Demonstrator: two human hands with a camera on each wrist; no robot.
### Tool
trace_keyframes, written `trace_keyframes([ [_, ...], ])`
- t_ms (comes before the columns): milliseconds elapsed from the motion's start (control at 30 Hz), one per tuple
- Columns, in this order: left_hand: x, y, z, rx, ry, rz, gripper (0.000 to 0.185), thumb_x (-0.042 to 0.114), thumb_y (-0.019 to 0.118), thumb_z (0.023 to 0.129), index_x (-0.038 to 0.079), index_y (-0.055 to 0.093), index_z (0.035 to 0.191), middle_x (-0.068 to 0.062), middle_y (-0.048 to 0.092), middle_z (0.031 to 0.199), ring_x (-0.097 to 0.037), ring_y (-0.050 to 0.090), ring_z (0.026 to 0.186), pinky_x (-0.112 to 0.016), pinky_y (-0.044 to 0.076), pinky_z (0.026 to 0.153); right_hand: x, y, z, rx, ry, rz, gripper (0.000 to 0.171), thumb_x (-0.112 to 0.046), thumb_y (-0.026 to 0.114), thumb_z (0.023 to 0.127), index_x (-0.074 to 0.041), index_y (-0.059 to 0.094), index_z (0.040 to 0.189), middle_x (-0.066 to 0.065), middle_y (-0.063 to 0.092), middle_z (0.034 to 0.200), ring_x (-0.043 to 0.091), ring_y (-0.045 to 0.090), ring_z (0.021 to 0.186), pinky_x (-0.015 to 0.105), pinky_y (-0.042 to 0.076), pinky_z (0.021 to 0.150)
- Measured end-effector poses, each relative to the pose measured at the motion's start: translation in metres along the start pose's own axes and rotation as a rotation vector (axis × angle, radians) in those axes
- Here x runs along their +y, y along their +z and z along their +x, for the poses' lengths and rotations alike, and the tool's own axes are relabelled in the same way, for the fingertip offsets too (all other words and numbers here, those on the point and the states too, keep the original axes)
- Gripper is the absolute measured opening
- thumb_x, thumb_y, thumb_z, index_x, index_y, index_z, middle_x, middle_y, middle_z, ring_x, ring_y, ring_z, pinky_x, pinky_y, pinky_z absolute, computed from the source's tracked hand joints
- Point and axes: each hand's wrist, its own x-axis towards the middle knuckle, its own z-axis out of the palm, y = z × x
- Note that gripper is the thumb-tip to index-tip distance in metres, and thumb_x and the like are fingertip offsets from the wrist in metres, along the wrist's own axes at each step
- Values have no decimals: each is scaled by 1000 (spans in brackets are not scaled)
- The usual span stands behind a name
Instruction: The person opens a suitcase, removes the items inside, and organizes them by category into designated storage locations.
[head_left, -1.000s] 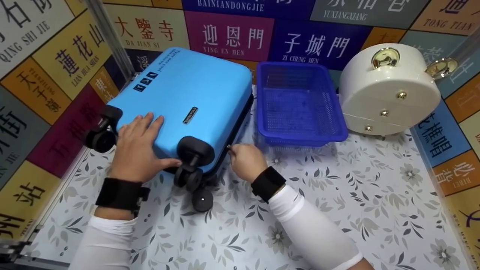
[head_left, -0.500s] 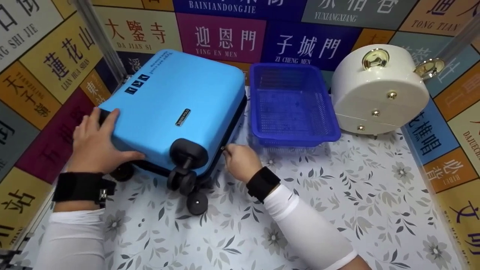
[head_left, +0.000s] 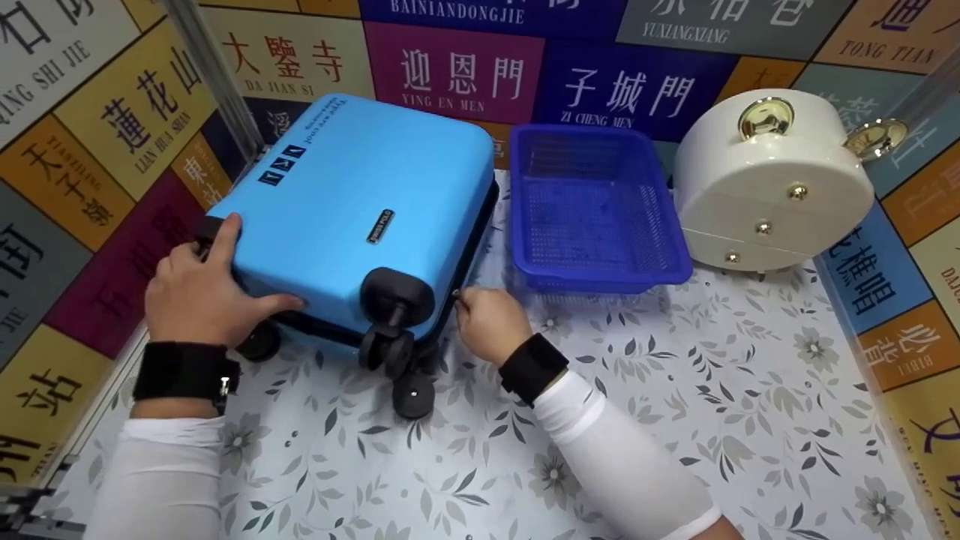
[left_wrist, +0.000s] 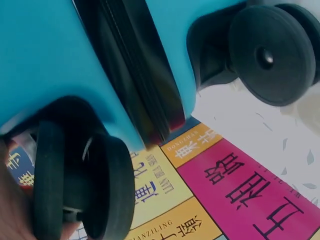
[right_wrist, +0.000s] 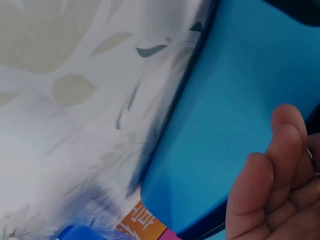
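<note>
A light blue hard-shell suitcase (head_left: 352, 180) lies flat on its side, its black caster wheels (head_left: 397, 352) facing me. At its near left corner my left hand (head_left: 199, 292) grips around a wheel mount, thumb laid along the lower end. That wheel (left_wrist: 85, 170) partly covers the left hand (left_wrist: 17, 210) in the left wrist view. My right hand (head_left: 491, 322) pinches a small metal zipper pull (head_left: 457, 294) on the black seam, near the front right corner. In the right wrist view, curled fingers (right_wrist: 250, 190) show beside the blue shell; the pull is hardly visible there.
A blue plastic basket (head_left: 525, 259) stands right of the suitcase. Beyond it is a white rounded drawer box (head_left: 757, 180) with gold knobs and handles. Printed wall panels (head_left: 457, 71) enclose the back and sides. A floral cloth (head_left: 637, 420) covers the table.
My left hand has moved left from the suitcase's top face to its corner wheel. The right hand stays at the zipper pull, near the front right corner.
</note>
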Motion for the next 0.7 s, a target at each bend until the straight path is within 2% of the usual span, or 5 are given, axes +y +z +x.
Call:
trace_keyframes([
  [167,13,3,-8,17,-72,5,141,99,68,57,36,11,170,-47,46,133,-56,48,106,-71,46,79,-2,-3,-6,-2,-21,-26,29,-21,57,104,-10,69,80,11,75,82,35,75,83,51,59,77],
  [433,36,7,-18,-31,-180,27,145,104,60,58,34,-1,170,-53,39,141,-63,45,122,-74,46,89,-1,-6,-11,39,-31,-44,29,-18,57,101,-9,69,76,11,76,81,36,75,81,53,59,75],
  [567,41,7,-20,-43,-206,26,145,105,58,59,33,-2,170,-53,39,140,-64,45,123,-74,45,89,-3,-7,-14,23,-32,-35,32,-18,58,100,-11,64,69,10,74,77,34,74,78,52,58,73],
  [700,44,6,-22,-40,-204,26,143,102,59,63,32,-2,170,-54,40,140,-65,46,121,-74,46,88,-5,-8,-17,-8,-22,-1,33,-19,59,99,-15,59,66,4,70,72,28,70,73,47,56,71],
])
